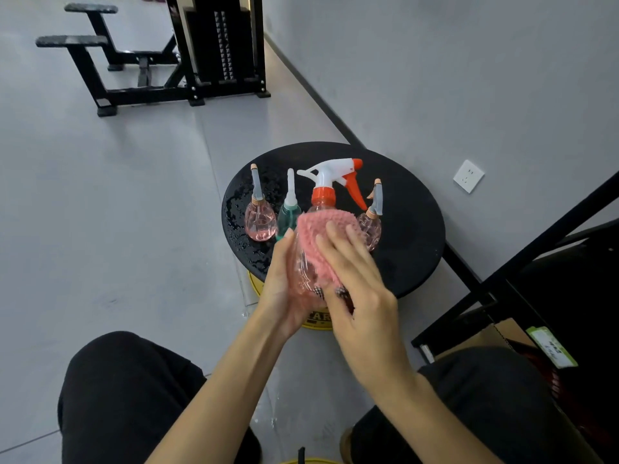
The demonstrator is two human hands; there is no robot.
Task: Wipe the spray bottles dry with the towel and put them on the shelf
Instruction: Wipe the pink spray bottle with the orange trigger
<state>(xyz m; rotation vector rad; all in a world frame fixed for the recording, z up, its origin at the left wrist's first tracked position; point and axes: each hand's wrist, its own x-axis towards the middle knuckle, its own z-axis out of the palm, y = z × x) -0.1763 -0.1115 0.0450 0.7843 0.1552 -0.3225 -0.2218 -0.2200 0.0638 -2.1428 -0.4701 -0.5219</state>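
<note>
Head camera looks down past black-clad knees at a round black table (413, 229), wet with droplets along its left edge. Far off at the upper left stands a black gym machine (201, 55). Near the table's left edge stands a small pink bottle (259, 224), with a teal bottle (287, 217) just beside it. Over the near edge, the left hand (279, 291) wraps its fingers round the body of the large pink spray bottle (323, 197). A pink towel (320, 236) covers the bottle's shoulder, and the right hand (356, 293) presses it there with flat, fairly straight fingers. Behind them stands a second small pink bottle (372, 229). A white socket (468, 176) sits on the wall, and the black shelf (522, 286) is at the right.
</note>
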